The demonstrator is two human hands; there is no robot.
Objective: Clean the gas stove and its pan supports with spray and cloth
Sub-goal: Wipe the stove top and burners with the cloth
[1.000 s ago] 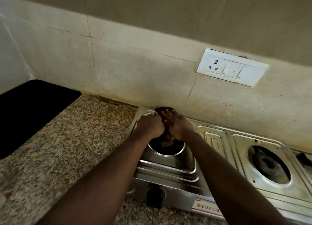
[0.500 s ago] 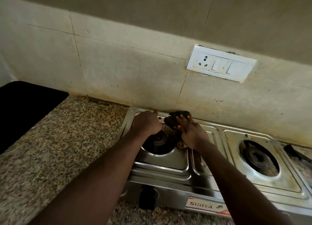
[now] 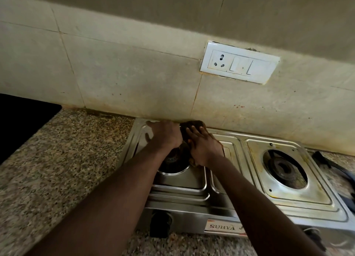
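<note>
A steel two-burner gas stove (image 3: 221, 194) stands on the granite counter against the tiled wall. No pan supports sit on either burner. My right hand (image 3: 203, 146) presses a dark brown cloth (image 3: 192, 125) flat on the stove top at the back edge, just right of the left burner (image 3: 172, 161). My left hand (image 3: 165, 134) rests curled on the stove's back left corner, beside the cloth, and holds nothing that I can see. The right burner (image 3: 282, 168) lies bare, its plate stained yellow-brown.
A white socket and switch plate (image 3: 239, 63) is on the wall above the stove. A black surface (image 3: 23, 121) lies on the counter at far left. Speckled granite (image 3: 63, 169) spreads left of the stove. A dark hose or handle (image 3: 326, 161) shows at far right.
My right hand has slid the cloth from the right of the left burner back toward the stove's rear edge. My left hand stayed at the back left corner. The view shifted slightly.
</note>
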